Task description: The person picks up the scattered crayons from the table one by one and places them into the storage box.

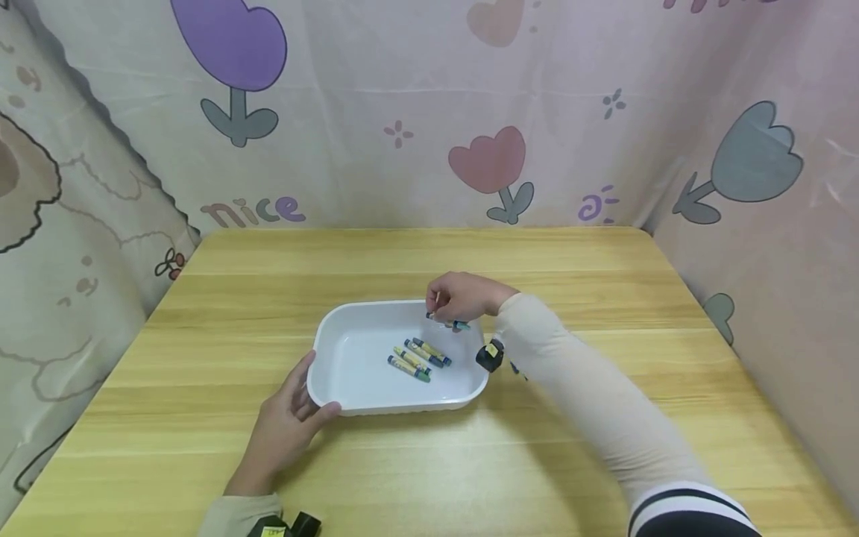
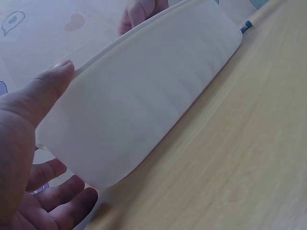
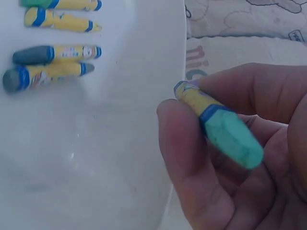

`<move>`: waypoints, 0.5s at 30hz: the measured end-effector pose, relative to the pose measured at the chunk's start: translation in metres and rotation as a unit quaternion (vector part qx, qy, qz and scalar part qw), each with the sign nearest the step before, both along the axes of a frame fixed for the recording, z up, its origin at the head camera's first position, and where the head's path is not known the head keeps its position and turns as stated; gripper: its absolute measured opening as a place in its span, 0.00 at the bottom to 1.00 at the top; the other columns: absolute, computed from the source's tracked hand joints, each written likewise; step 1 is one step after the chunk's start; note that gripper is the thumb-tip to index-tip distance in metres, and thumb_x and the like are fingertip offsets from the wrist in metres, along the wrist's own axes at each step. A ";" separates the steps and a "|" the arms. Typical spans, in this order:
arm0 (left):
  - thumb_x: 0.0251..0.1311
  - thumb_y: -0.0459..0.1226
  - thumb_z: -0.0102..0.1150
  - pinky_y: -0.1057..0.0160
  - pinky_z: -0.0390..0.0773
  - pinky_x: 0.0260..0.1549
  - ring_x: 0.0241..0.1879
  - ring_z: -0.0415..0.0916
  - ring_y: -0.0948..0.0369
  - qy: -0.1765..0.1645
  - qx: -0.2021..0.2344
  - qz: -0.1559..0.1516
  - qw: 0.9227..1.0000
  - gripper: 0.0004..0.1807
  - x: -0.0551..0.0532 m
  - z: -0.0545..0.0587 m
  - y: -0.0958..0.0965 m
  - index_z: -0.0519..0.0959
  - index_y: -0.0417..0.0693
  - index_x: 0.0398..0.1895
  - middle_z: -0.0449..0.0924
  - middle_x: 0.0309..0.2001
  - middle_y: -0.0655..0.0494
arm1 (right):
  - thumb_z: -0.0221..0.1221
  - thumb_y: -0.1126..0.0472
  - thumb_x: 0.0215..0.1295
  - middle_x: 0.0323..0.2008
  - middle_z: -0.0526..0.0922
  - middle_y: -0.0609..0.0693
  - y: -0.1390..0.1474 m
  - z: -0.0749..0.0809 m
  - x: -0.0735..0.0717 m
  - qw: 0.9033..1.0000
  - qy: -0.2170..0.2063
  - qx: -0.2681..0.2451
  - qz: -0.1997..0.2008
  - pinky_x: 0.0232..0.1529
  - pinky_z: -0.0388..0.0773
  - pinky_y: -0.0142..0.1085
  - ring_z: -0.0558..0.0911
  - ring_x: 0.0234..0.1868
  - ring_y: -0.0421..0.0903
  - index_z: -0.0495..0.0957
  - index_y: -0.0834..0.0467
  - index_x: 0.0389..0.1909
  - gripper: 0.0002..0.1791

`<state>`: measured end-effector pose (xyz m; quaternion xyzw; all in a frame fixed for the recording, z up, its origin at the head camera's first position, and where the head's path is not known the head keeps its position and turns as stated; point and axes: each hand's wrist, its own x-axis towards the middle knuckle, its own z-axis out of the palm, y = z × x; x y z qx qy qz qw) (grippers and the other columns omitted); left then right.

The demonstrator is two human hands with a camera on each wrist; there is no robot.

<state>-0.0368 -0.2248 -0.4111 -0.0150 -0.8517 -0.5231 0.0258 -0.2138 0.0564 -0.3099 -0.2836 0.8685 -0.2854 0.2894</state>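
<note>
Before a flower-printed curtain [image 1: 376,89], at a wood-grain counter [image 1: 429,470]: a white tray [image 1: 356,358] with rounded corners, long sides toward 12 and 6 o'clock. Probably light, stiff and smooth enough to slide; best steadied by a rim corner. At the tray's 8 o'clock, a left grip [image 1: 285,429] curved around that corner, with thumb at the near rim and fingers around the end. Between 1 and 2 o'clock, by the far rim, a right grip [image 1: 463,297] closed to a narrow pinch on one crayon [image 3: 220,127]. Apparently raised off the tray floor, with a bare mint-green end pointed toward 4 o'clock. Likely very light, rigid, waxy and easily snapped by bending; best taken lightly by the wrapped middle. Inside the tray, just right of centre toward 4 o'clock, four more crayons [image 1: 424,353], slanted roughly from 10 to 4 o'clock. Beyond the tray's 3 o'clock rim, only partly in sight, a small blue-ended piece [image 2: 246,26], too hidden to identify.
</note>
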 end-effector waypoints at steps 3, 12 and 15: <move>0.51 0.42 0.65 0.67 0.75 0.46 0.57 0.66 0.51 0.001 0.000 -0.002 1.000 0.45 -0.001 0.000 0.000 0.50 0.64 0.70 0.56 0.66 0.42 | 0.56 0.65 0.60 0.39 0.80 0.56 -0.006 -0.003 0.001 1.000 -0.012 -0.002 -0.002 0.27 0.82 0.34 0.80 0.27 0.45 0.75 0.56 0.35 0.03; 0.51 0.42 0.66 0.68 0.75 0.46 0.57 0.67 0.50 0.004 -0.009 0.000 1.000 0.46 0.000 -0.001 -0.001 0.50 0.65 0.70 0.56 0.65 0.42 | 0.58 0.64 0.59 0.37 0.79 0.47 -0.029 -0.016 0.007 1.000 0.004 0.022 0.003 0.30 0.82 0.31 0.79 0.34 0.42 0.77 0.53 0.33 0.03; 0.51 0.42 0.66 0.68 0.75 0.47 0.57 0.67 0.50 0.001 -0.005 0.000 1.000 0.46 0.000 0.000 -0.001 0.50 0.64 0.70 0.56 0.65 0.42 | 0.59 0.63 0.59 0.36 0.78 0.46 -0.036 -0.020 0.010 0.999 0.006 0.033 0.007 0.30 0.81 0.31 0.79 0.35 0.42 0.76 0.53 0.35 0.04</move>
